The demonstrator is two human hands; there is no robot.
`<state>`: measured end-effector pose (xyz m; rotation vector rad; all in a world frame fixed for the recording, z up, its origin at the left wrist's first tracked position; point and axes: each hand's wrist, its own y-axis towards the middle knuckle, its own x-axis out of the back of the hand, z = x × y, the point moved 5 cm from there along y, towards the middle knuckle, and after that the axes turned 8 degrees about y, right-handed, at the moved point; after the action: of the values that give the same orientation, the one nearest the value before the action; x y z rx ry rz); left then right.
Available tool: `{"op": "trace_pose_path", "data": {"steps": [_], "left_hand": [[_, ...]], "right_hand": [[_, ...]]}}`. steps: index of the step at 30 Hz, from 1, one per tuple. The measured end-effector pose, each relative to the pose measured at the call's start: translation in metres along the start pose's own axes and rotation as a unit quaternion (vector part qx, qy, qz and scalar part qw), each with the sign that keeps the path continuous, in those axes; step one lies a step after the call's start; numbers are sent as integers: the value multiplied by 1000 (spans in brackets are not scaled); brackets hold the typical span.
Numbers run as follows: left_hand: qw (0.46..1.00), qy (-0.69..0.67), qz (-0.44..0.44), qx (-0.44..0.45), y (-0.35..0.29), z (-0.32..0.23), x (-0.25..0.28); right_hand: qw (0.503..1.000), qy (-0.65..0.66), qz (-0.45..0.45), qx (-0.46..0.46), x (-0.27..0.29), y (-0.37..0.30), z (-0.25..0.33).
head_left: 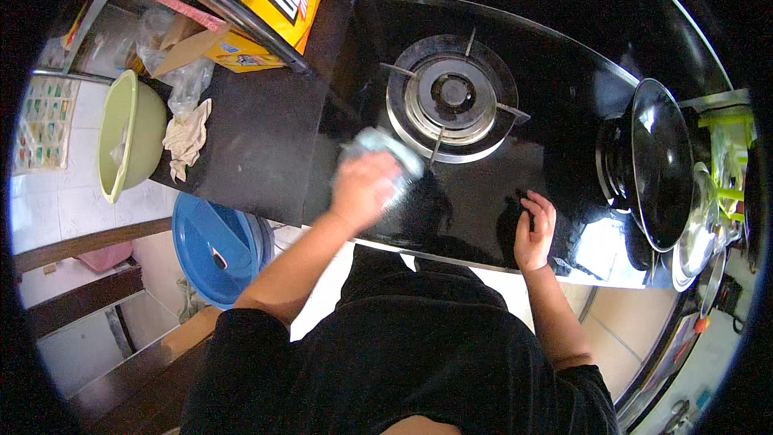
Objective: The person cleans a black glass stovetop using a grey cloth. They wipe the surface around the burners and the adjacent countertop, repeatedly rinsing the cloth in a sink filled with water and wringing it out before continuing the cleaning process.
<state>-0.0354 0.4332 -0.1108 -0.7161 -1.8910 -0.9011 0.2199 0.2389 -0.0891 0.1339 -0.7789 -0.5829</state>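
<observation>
My left hand (pixel 367 192) is pressed down on a pale, light-blue cloth (pixel 380 143), blurred by motion. The cloth lies flat on the black, glossy stove top (pixel 483 205), just left of and in front of the round gas burner (pixel 452 95) with its metal pan supports. At the stove's front edge, my right hand (pixel 535 235) rests with fingers extended and slightly bent, holding nothing. Its fingertips touch or hover just over the dark surface; I cannot tell which.
At the right stands a black wok (pixel 664 165), tilted, beside several shiny lids and green racks. A yellow box (pixel 282 0) sits at the back left. Left of the dark counter are a crumpled beige rag (pixel 187 138), a pale green basin (pixel 145 141) and a blue bin (pixel 205 242) below.
</observation>
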Motion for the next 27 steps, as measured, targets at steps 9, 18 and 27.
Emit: {"op": "trace_pose_path", "data": {"steps": [9,18,27], "left_hand": [[998,-20,52,-13,-15,-89,-23],[750,-594,284,64,4,-211,-79],[976,49,-65,203,-93,17,40]], "right_hand": [[999,1,-33,-12,15,-21,-18],[994,87,-49,-37,57,-12,1],[989,82,-82,-90,83,-41,-25]]}}
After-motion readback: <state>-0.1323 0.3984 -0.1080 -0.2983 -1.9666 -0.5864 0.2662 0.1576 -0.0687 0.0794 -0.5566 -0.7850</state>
